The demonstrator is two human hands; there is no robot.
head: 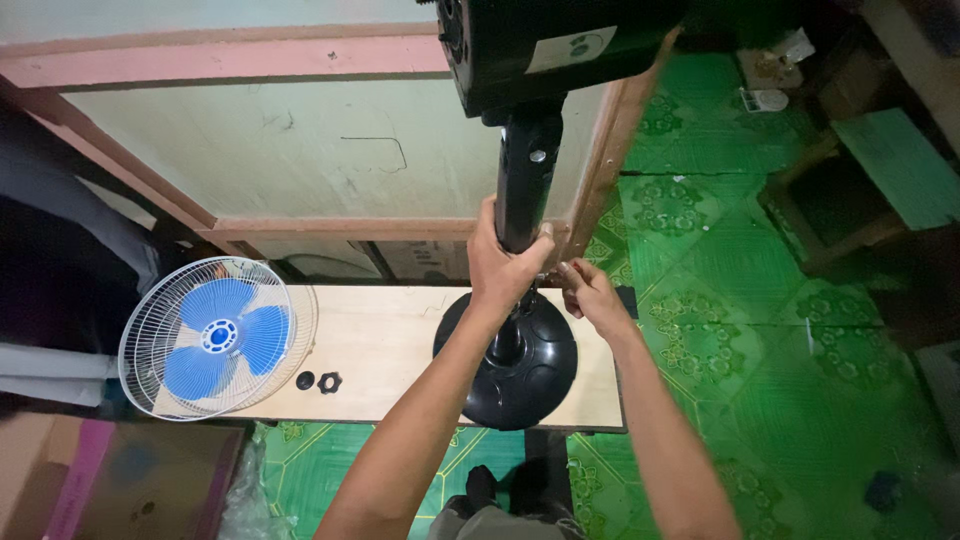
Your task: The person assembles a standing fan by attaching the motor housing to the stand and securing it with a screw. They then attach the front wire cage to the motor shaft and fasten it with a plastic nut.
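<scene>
Head view: my left hand [500,262] grips the fan pole [525,180], right hand [590,292] pinches its collar; blue blades [225,335] lie off, far left

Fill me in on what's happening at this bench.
A person stands over a wooden bench with a black pedestal fan stand on it. The left hand is wrapped around the black pole above the round base, while the right hand works with its fingertips at the pole's side. The motor housing sits atop the pole. A white grille with blue blades and two small black nuts lie at the bench's left end.
</scene>
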